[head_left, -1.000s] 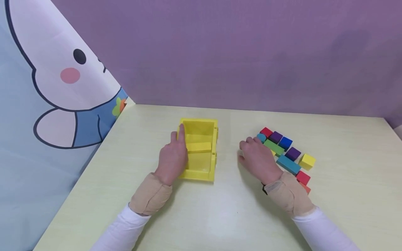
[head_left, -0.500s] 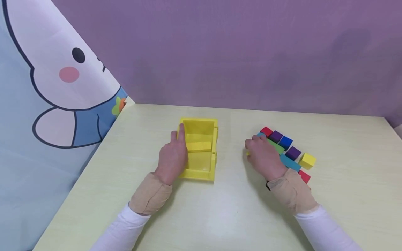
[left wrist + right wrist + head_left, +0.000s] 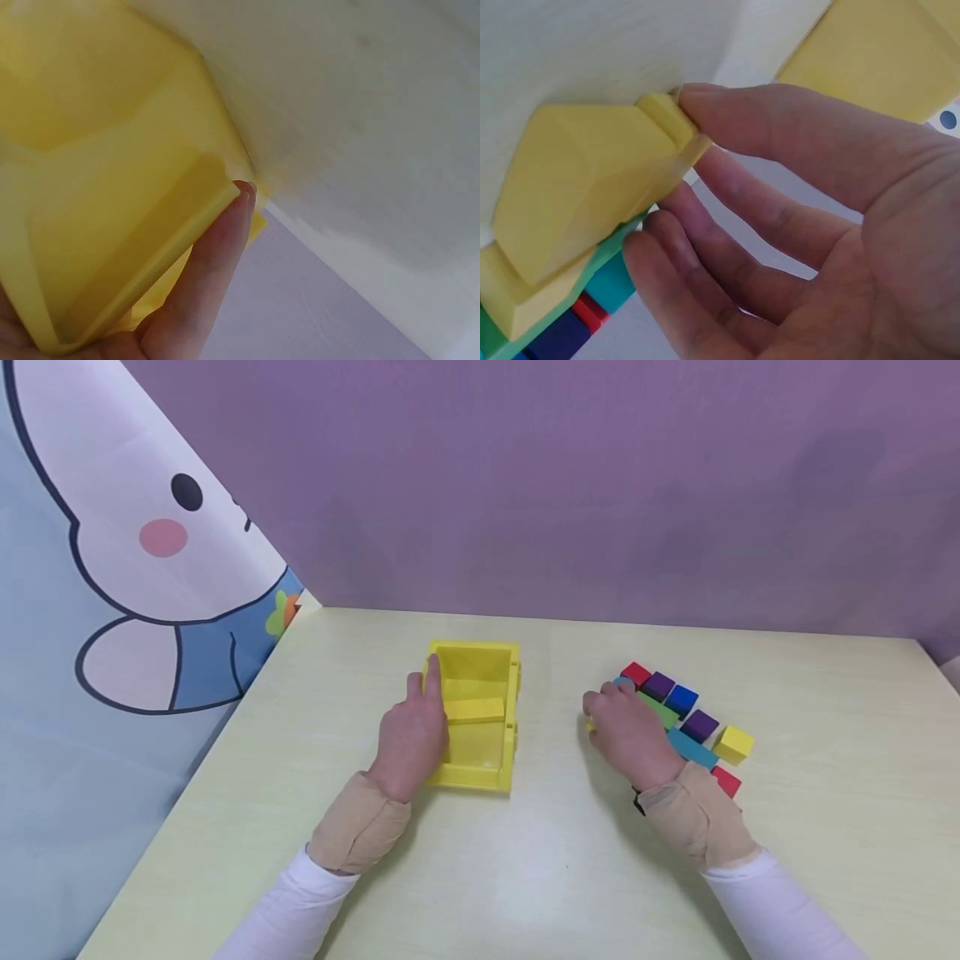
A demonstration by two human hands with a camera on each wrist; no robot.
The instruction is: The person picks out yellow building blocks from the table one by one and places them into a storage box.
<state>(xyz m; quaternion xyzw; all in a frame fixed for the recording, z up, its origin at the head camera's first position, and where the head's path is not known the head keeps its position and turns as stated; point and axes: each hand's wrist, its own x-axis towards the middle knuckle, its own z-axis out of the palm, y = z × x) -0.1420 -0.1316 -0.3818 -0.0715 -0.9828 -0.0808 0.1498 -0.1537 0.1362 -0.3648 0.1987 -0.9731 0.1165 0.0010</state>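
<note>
On the table lies an open yellow plastic box (image 3: 474, 646) with a yellow bar (image 3: 480, 711) across its inside. My left hand (image 3: 412, 743) grips the box's left wall, one finger stretched along the rim. In the left wrist view a finger (image 3: 214, 262) presses against the wall's edge. My right hand (image 3: 628, 735) is among coloured blocks. As the right wrist view shows, its thumb and fingertips pinch the end of a yellow block (image 3: 592, 165) with a raised middle. A green block (image 3: 660, 708) lies right beside that piece. The hand hides most of the yellow block in the head view.
Around the right hand lie a red block (image 3: 636, 674), a blue block (image 3: 682, 700), a purple block (image 3: 700, 726), a yellow block (image 3: 734, 744) and a long teal block (image 3: 693, 749). A purple wall (image 3: 600, 510) stands behind the table.
My right hand has moved slightly right over the blocks, and a bit of yellow now shows by its fingertips. The left hand and the box stay where they were.
</note>
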